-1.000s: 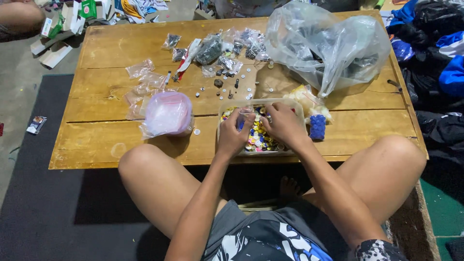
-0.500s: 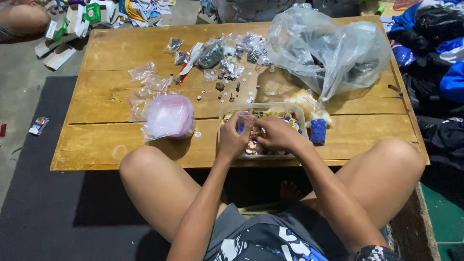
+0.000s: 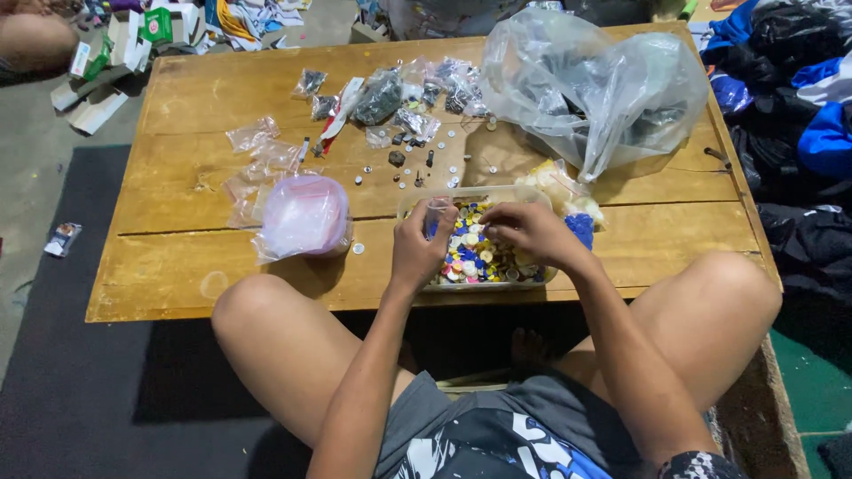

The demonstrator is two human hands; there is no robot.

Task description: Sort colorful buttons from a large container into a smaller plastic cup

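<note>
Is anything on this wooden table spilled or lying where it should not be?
Yes. Small loose pieces lie scattered on the bare wooden table, outside the clear tray of coloured buttons where both hands work. One button sits alone beside the pink bag.

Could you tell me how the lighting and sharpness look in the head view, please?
Head view: even, warm overhead light on the wooden table; white glare on the large clear plastic bag; soft dark shadow beneath the table edge; the buttons in the clear tub stay fairly sharp.

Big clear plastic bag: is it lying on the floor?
No, the big clear plastic bag sits on the wooden table, beyond the tub of buttons.
</note>
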